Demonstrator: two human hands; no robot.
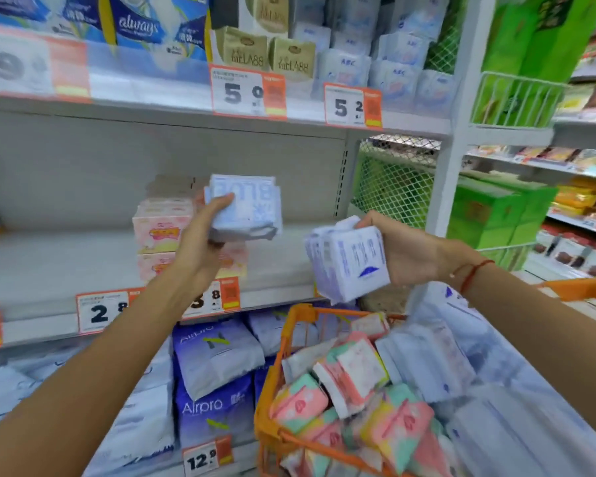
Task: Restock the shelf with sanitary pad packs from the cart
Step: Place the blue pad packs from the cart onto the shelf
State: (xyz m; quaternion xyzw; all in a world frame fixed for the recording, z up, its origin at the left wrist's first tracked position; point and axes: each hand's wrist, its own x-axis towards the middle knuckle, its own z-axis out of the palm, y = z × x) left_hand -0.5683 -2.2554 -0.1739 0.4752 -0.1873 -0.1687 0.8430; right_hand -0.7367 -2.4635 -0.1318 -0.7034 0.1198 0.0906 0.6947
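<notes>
My left hand (200,242) grips a pale blue sanitary pad pack (246,210), held upside down in front of the middle shelf (49,266). My right hand (406,251) grips a white and blue pad pack (350,266) above the orange cart (272,383). The cart holds several pink, green and yellow pad packs (355,397) and pale blue packs (437,359). Pink pad packs (160,228) are stacked on the middle shelf behind my left hand.
Price tags (100,311) line the shelf edges. Always packs (141,25), beige packs (265,53) and white ABC packs (393,67) fill the upper shelf. Airpro packs (214,380) stand on the lower shelf. Green boxes (492,215) sit right of the upright.
</notes>
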